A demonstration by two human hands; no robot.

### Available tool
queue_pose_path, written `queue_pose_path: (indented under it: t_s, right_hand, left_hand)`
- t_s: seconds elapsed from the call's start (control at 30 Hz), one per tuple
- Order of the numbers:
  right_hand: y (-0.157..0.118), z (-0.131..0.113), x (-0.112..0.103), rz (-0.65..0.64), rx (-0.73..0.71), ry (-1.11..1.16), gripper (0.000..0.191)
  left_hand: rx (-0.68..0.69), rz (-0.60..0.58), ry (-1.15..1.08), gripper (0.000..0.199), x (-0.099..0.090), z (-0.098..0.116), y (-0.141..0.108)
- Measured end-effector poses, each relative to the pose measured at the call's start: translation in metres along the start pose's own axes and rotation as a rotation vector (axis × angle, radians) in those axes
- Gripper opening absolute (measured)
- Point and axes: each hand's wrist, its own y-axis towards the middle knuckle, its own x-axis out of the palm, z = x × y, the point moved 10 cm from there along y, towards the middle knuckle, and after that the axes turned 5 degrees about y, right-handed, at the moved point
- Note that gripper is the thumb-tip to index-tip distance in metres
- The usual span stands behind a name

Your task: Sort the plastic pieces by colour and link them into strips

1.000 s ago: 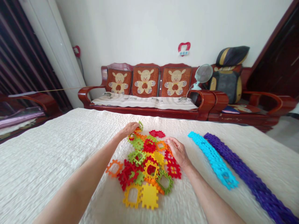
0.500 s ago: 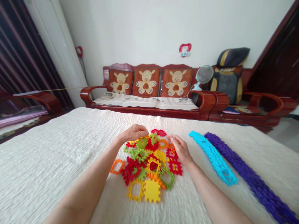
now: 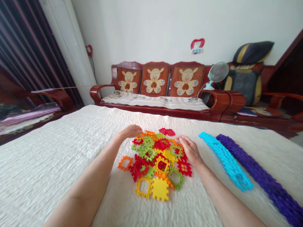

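Observation:
A heap of notched plastic building panels in red, yellow, orange and green lies on the white bed cover between my hands. My left hand [image 3: 131, 131] is at the heap's far left edge beside orange panels [image 3: 150, 133], its fingers stretched to the right and slightly bent. At the right edge is my right hand [image 3: 191, 150], fingers extended, close to a green frame panel [image 3: 176, 151] and a red window panel [image 3: 185, 167]. Neither hand shows a panel in its grasp. Nearest me lie a yellow frame panel [image 3: 144, 187] and a solid yellow panel [image 3: 160, 189].
Right of the heap lie a light-blue strip [image 3: 227, 162] and a longer purple strip [image 3: 255, 173] of stacked or joined pieces. Beyond the white quilted cover [image 3: 71, 142] stands a wooden sofa [image 3: 151, 111] with bear cushions and a small fan [image 3: 219, 72].
My hands have moved apart. A green panel that was upright near the heap's far middle is gone from there, and a green frame now lies beside my right hand. The view has turned slightly left.

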Motion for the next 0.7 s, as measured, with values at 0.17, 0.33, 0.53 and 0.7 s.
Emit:
queue_pose_path:
  t_s: [0.17, 0.33, 0.53, 0.7]
  right_hand:
    - [0.002, 0.006, -0.001, -0.018, -0.017, -0.031, 0.044]
    - [0.003, 0.008, -0.003, -0.021, -0.037, -0.064, 0.045]
    - [0.004, 0.007, -0.002, -0.023, -0.034, -0.05, 0.045]
    - [0.005, 0.008, -0.003, 0.0, -0.017, 0.004, 0.046]
  left_hand:
    - [-0.042, -0.107, 0.003, 0.02, 0.021, 0.003, -0.001]
    - [-0.035, -0.241, -0.243, 0.029, 0.035, 0.006, -0.003]
    - [-0.042, 0.068, -0.227, 0.036, 0.015, -0.012, 0.01]
    - [0.081, -0.001, -0.281, 0.047, 0.033, 0.01, 0.01]
